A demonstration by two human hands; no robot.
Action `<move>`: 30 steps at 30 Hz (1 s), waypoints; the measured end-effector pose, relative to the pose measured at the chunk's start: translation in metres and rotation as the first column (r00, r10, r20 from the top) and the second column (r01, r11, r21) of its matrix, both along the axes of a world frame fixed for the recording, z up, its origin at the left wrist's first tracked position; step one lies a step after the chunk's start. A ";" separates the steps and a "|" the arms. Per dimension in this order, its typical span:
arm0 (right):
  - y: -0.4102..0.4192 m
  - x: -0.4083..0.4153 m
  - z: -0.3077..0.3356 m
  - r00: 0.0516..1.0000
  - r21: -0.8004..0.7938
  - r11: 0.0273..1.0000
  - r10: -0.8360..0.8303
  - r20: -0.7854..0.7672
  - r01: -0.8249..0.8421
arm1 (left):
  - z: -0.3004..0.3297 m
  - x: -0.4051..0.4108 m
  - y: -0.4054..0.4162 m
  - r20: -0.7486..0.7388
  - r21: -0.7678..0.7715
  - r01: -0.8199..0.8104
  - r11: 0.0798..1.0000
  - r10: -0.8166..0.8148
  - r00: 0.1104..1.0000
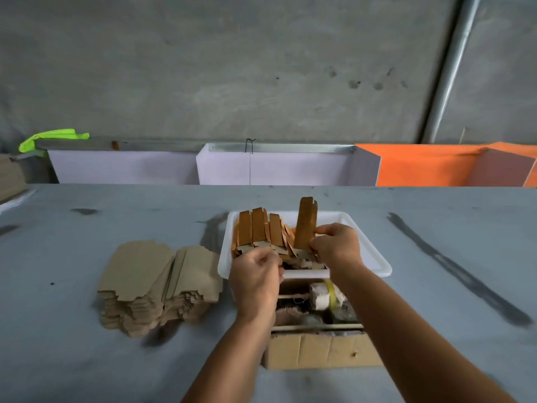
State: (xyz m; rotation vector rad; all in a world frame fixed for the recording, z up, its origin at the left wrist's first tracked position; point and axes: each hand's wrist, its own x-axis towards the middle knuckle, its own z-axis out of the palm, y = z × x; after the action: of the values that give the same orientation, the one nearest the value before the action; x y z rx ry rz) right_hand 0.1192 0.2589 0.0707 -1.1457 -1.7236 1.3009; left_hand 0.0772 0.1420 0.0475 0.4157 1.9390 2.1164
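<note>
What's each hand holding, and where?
Right hand pinches the upright carton near its base. Left hand curls over the tray rim; hold cannot be told.

One white tray (pixel 373 258); four upright folded cartons (pixel 305 225); one stack flat blanks (pixel 157 274); one cardboard box (pixel 325 350).

This looks like a small packing workshop rather than a home. A bare grey concrete wall (pixel 232 68) with a grey metal pipe (pixel 453 71) running down it backs a broad, smudged grey work table (pixel 87 359). On the table lie a tall stack of flat tan die-cut cardboard blanks (pixel 151 274) and a white rectangular plastic tray (pixel 374 257) filled with folded brown cardboard sleeves (pixel 261 228). An open corrugated cardboard box (pixel 319 353) holds odds and ends. White board panels (pixel 276 170), orange board panels (pixel 421 167) and a neon green cloth (pixel 52 138) line the far edge.
</note>
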 end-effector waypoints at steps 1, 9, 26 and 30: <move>0.014 -0.004 -0.001 0.999 0.026 0.999 -0.025 0.039 0.024 | -0.003 -0.004 0.003 -0.020 -0.028 -0.008 1.000 0.007 1.000; 0.070 -0.042 -0.027 0.939 0.100 0.993 -0.086 0.334 0.055 | -0.012 -0.023 0.009 -0.022 -0.104 -0.030 0.994 0.028 0.999; -0.072 -0.056 0.000 0.761 0.603 0.473 0.305 0.573 -0.643 | -0.034 -0.036 -0.059 0.139 0.082 -0.304 0.949 0.291 0.947; -0.116 -0.076 -0.015 0.641 0.627 0.130 0.175 0.748 -0.768 | -0.049 -0.045 -0.085 0.195 0.101 -0.427 0.899 0.403 0.894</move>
State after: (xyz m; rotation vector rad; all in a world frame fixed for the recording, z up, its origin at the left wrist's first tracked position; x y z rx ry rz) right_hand 0.0434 0.1433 0.0553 -0.0723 -2.8361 -0.0706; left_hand 0.0321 0.0570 -0.0019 -0.1774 1.9164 2.4617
